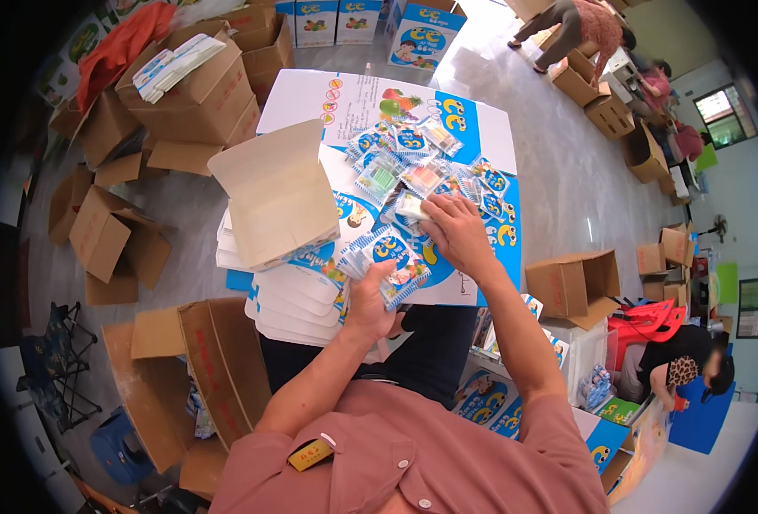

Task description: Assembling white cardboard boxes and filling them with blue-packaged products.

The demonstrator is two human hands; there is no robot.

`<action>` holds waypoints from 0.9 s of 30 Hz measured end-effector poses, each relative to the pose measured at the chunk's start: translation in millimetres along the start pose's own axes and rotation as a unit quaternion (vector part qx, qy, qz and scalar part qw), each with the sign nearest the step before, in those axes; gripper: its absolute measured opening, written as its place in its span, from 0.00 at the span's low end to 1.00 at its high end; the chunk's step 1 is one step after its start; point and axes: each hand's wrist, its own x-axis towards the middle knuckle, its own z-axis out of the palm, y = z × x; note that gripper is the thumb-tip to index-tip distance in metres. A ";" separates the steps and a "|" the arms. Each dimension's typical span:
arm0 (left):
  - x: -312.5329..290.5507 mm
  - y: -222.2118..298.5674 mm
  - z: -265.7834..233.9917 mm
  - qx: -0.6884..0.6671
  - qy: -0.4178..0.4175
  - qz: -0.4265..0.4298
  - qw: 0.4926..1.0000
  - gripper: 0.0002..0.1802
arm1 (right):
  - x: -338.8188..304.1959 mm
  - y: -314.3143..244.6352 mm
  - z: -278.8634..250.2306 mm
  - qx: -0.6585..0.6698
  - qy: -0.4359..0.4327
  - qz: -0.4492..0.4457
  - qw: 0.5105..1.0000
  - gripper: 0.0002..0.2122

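Note:
My left hand [369, 304] is closed around a fanned bunch of small blue-and-white packets [393, 264], held low over the work surface. To its right, my right hand [463, 236] reaches into the loose heap of packets [379, 176], its fingers curled on a pale packet [411, 206]. Some packets in the heap show green or pink contents through clear film. An unsealed small carton [276, 193] with its cream flap raised stands left of my hands. Blue-and-white printed cardboard [492, 141] lies under the heap.
White flat carton sheets [289, 300] are stacked below the small carton. An open brown box [216, 368] sits at my lower left, another [572, 287] at right. More boxes [195, 94] crowd the far left. A person [687, 368] bends at right; others work at far right.

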 end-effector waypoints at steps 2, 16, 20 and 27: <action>4.3 -5.6 0.7 0.011 0.018 0.053 0.998 0.27 | -5.9 0.0 4.0 0.033 0.077 -0.001 0.996 0.15; 13.2 -23.3 14.3 0.086 0.085 0.168 0.978 0.25 | -29.0 -49.7 -1.8 0.367 0.213 0.305 0.853 0.08; 15.7 -25.7 13.1 0.148 0.100 0.199 0.964 0.22 | -27.9 -55.7 -7.1 0.408 0.218 0.345 0.817 0.08; 14.4 -23.9 10.3 0.167 -0.018 0.144 0.975 0.16 | -35.4 -91.7 4.9 0.450 0.238 0.284 0.813 0.06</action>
